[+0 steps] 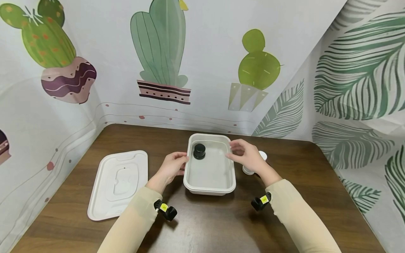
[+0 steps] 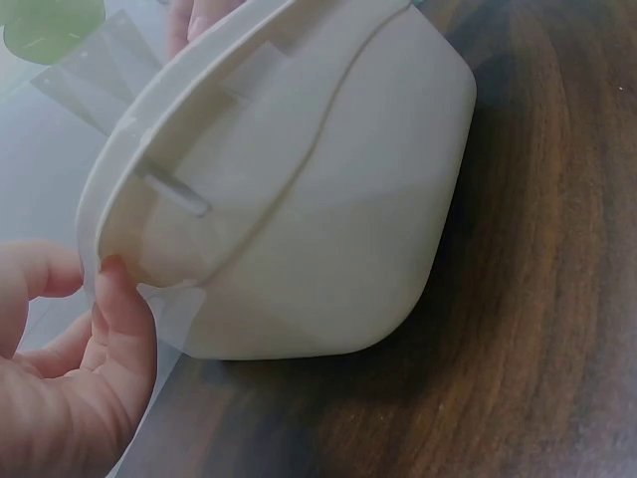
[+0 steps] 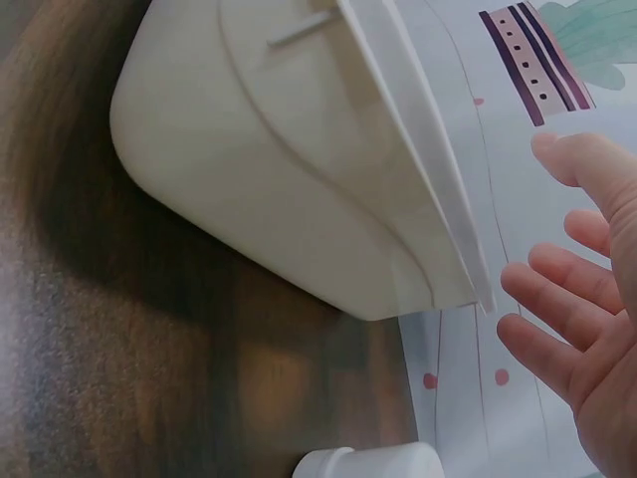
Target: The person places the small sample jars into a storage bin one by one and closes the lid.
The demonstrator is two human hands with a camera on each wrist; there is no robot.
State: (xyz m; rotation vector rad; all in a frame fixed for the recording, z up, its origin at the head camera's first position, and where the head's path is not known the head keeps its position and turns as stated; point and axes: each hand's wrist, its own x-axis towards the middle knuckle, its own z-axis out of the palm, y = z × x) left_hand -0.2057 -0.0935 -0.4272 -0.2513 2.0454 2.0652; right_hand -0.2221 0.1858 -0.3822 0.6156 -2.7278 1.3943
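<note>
A deep cream plastic tub (image 1: 209, 189), its top uncovered, stands in the middle of the table. Inside, near its far left corner, sits a small black cap-like piece (image 1: 199, 151) with a wider base. My left hand (image 1: 172, 165) pinches the tub's left rim between thumb and fingers; the left wrist view shows a fingertip tucked under that rim (image 2: 98, 214). At the opposite side, my right hand (image 1: 248, 156) hovers by the far right rim with fingers spread. In the right wrist view its fingertips (image 3: 518, 277) are just off the rim, holding nothing.
A white lid (image 1: 133, 175) with a recessed centre lies flat at the left of the table. Partly hidden behind my right hand is a white bottle-like container (image 1: 248, 171) lying close to the tub. Cactus-printed cloth (image 1: 209, 70) rises behind the table (image 1: 202, 225).
</note>
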